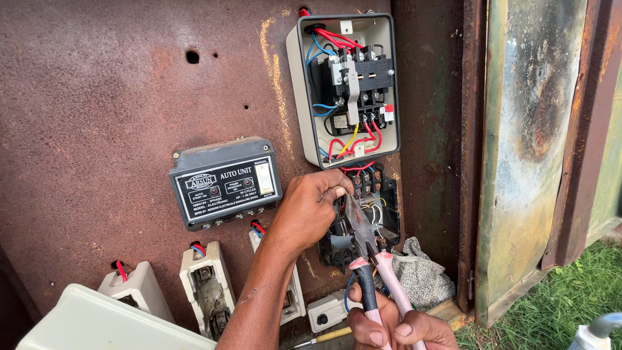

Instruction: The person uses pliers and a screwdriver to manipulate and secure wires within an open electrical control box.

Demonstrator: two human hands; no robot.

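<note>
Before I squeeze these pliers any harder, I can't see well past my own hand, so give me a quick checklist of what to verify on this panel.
1. Grip on the pink-handled pliers: right hand wraps both handles; ok.
2. Plier tips inside the open black switch unit: exact wire caught; cannot tell.
3. Left hand steadies at the black unit, fingers close to bare terminals; not ok.
4. Cover on the upper cream starter box: off, red and blue wires exposed; not ok.
5. Power isolated: cannot tell.
6. Grey rag beside the unit, apart from the plier tips; ok.
</note>
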